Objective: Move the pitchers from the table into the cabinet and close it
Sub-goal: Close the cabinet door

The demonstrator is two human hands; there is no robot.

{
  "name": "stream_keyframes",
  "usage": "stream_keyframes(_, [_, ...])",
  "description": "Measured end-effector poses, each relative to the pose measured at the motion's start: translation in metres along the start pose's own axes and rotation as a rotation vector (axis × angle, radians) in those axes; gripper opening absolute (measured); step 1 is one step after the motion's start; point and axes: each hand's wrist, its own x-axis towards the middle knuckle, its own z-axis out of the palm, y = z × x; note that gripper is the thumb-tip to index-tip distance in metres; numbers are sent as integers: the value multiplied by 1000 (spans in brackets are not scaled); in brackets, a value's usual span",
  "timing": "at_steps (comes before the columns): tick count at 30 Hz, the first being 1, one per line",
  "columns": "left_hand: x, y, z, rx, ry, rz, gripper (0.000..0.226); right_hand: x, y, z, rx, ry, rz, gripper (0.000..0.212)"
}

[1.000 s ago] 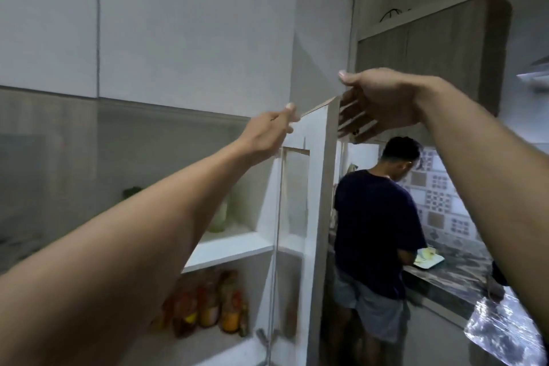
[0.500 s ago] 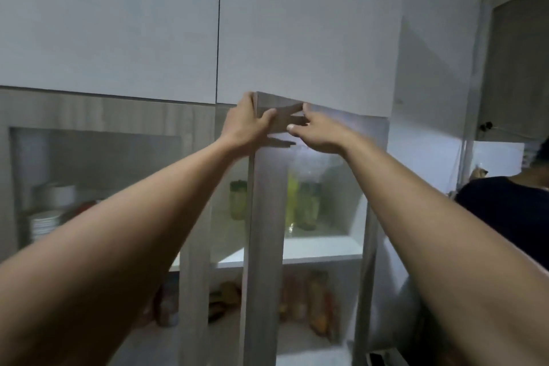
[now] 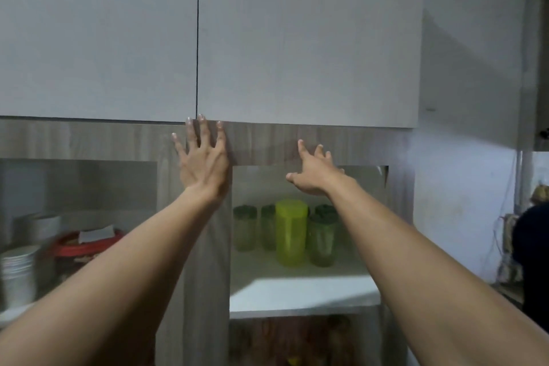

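Observation:
The glass-fronted cabinet door (image 3: 297, 142) with a wood-grain frame sits flush with the cabinet front. My left hand (image 3: 205, 157) lies flat on its top left corner, fingers spread. My right hand (image 3: 315, 172) is open, its fingertips against the door's top rail. Behind the glass, a yellow-green pitcher (image 3: 290, 232) stands on a white shelf (image 3: 303, 294) among several green-lidded pitchers (image 3: 322, 241). Neither hand holds anything.
White upper cabinet doors (image 3: 309, 38) hang directly above. The left glass door (image 3: 80, 187) shows stacked white bowls (image 3: 17, 270) and a red-lidded container (image 3: 89, 244). A person in a dark shirt (image 3: 531, 252) stands at the far right edge. Jars sit on the lower shelf (image 3: 297, 342).
The cabinet door swung from wide open to flush against the cabinet. Both hands followed it and now press flat on its top frame. My view turned left toward the cabinet.

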Motion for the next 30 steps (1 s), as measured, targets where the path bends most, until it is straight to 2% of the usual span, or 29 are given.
stream_keyframes(3, [5,10,28,-51,-43,-14,74,21,17,7,-26,9,-24,91])
stream_keyframes(10, [13,26,70,-237,-127,-30,61,52,27,31,-27,-17,-70,95])
stream_keyframes(17, [26,22,91,-262,-155,-9,61,68,33,50,-26,26,-85,96])
stream_keyframes(30, [35,3,100,-234,-298,105,65,69,31,41,57,-40,-26,91])
